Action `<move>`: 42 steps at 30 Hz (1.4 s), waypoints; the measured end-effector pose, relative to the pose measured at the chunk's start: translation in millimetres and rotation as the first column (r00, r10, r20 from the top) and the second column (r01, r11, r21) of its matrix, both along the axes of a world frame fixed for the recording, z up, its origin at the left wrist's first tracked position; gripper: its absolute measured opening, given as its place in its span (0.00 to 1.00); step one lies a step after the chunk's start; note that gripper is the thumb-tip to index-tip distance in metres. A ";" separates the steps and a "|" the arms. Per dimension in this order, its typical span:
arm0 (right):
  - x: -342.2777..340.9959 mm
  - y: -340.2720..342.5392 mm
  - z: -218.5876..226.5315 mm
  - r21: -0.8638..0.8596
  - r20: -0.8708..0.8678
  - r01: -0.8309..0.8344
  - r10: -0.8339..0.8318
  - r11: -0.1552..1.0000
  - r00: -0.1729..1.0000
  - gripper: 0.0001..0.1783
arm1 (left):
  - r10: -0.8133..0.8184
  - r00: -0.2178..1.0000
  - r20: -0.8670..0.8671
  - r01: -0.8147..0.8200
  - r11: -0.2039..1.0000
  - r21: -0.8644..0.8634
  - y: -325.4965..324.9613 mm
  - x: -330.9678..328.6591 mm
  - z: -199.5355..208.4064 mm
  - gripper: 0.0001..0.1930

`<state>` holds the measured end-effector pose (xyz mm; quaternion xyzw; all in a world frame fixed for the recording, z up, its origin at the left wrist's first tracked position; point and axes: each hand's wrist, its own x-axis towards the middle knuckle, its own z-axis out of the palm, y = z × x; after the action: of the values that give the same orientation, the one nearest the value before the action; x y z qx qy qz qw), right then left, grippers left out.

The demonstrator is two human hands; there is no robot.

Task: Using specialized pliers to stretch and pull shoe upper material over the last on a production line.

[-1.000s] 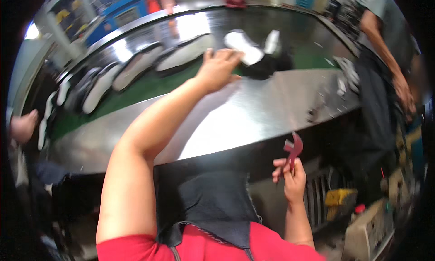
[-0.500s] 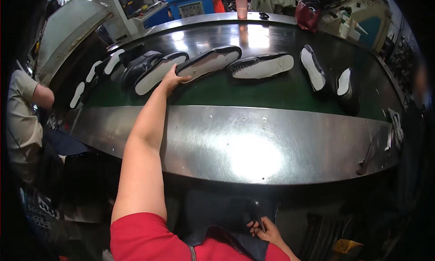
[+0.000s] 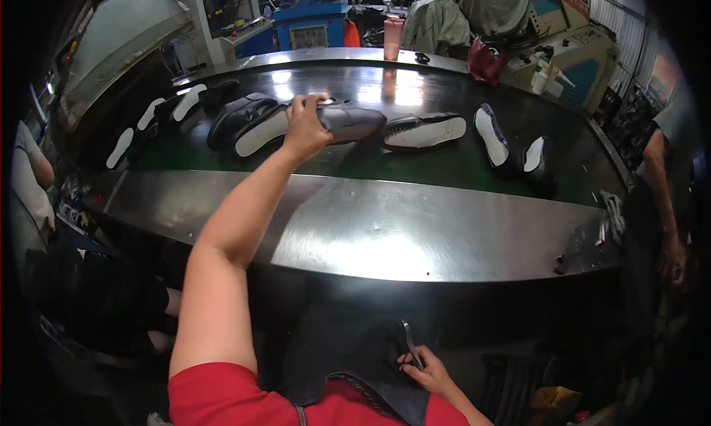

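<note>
My left hand (image 3: pixel 306 126) reaches across to the belt, its fingers closed around the left end of a dark shoe (image 3: pixel 354 124). That shoe's dark upper faces me. Just left of it a shoe with a pale sole (image 3: pixel 261 133) lies on its side, partly hidden by my hand. Another shoe lying on its side (image 3: pixel 426 132) is close by on the right, sole toward me. Low in front of my body, my right hand (image 3: pixel 426 368) is closed on a slim metal hand tool (image 3: pixel 410 343), its tip pointing up; its exact kind is unclear.
More shoes lie along the green belt (image 3: pixel 437 159), including one on the right (image 3: pixel 491 133). A metal ledge (image 3: pixel 355 226) runs along the near side. A pink cup (image 3: pixel 392 39) and a red bag (image 3: pixel 486 59) are at the far edge. Other people stand left and right.
My left hand has closed on the shoe, which has turned from showing its pale sole to showing its dark upper. My right hand still holds the tool, now seen more clearly.
</note>
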<state>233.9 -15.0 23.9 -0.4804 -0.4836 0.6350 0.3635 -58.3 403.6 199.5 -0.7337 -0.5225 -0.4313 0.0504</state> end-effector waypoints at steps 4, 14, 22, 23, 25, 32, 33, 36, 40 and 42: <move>-1.6 -13.5 25.2 0.007 0.058 0.024 -0.025 1.000 0.998 0.16 | -0.165 0.980 -0.107 0.177 0.977 0.114 -66.6 11.9 88.0 0.35; -11.5 -2.8 83.6 0.441 -0.176 0.153 -0.082 0.885 0.981 0.26 | -0.655 0.755 -0.034 0.656 0.754 0.029 -286.4 -7.5 128.3 0.26; -52.7 35.8 113.9 0.675 0.183 -0.072 -0.072 0.734 0.981 0.31 | -0.618 0.656 0.434 0.750 0.598 -0.283 -354.7 24.0 -45.1 0.31; -48.6 36.4 104.3 0.771 0.222 -0.109 -0.104 0.627 0.970 0.27 | -0.587 0.603 0.541 0.786 0.553 -0.276 -357.0 20.8 -49.4 0.32; -48.7 26.3 116.8 0.677 0.151 -0.036 -0.091 0.735 0.984 0.20 | -0.532 0.397 0.748 0.894 0.410 -0.183 -360.8 16.0 -64.8 0.32; -46.1 7.3 133.6 0.710 0.268 -0.034 -0.226 0.703 0.936 0.16 | -0.577 0.357 0.735 0.909 0.396 -0.131 -369.2 26.2 -75.1 0.29; -46.2 5.0 136.3 0.733 0.297 -0.056 -0.246 0.677 0.923 0.14 | -0.588 0.372 0.718 0.895 0.431 -0.111 -370.7 29.1 -77.2 0.27; -47.2 6.0 129.4 0.799 0.307 -0.068 -0.308 0.597 0.900 0.12 | -0.602 0.428 0.674 0.856 0.510 -0.088 -371.8 36.1 -79.2 0.25; -52.5 4.6 129.7 0.853 0.301 -0.048 -0.415 0.519 0.859 0.10 | -0.598 0.533 0.599 0.776 0.627 -0.064 -372.0 43.0 -78.4 0.23; -57.0 4.8 131.0 0.838 0.290 -0.002 -0.441 0.546 0.850 0.10 | -0.608 0.552 0.571 0.771 0.633 -0.071 -370.7 43.8 -77.0 0.23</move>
<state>176.9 -10.2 154.9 -0.4555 -0.7256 0.1517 0.4931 -14.5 33.0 122.6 -0.7411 -0.2422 -0.4988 -0.3787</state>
